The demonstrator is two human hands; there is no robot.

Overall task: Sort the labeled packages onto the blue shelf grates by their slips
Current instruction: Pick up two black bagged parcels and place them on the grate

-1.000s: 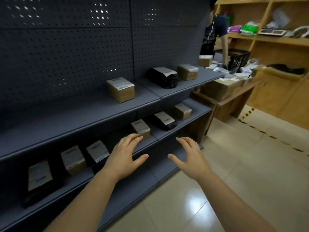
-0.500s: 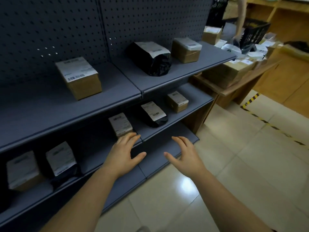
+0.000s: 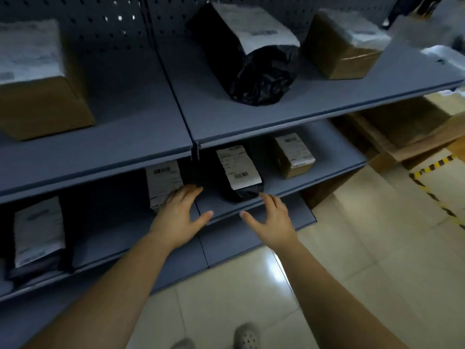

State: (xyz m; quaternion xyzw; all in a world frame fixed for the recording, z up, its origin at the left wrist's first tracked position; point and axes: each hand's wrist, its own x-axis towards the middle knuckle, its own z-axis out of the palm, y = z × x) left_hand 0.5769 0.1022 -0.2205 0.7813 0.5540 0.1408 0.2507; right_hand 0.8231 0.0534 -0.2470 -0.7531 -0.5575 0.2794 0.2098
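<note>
The black bag lies just beyond the left hand and right hand (both spread, empty).

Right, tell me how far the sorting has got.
Done: three packages sit on the upper shelf, a large black bag among them; the middle shelf holds more, including a small box. In hand: nothing; the left hand and right hand are open, in front of the middle-shelf black bag. Left: unclear; no unsorted pile shows.

One head-worn wide-angle view only. Looks forward and steeply down, close up to the shelves, which fill left and top; floor at lower right.
</note>
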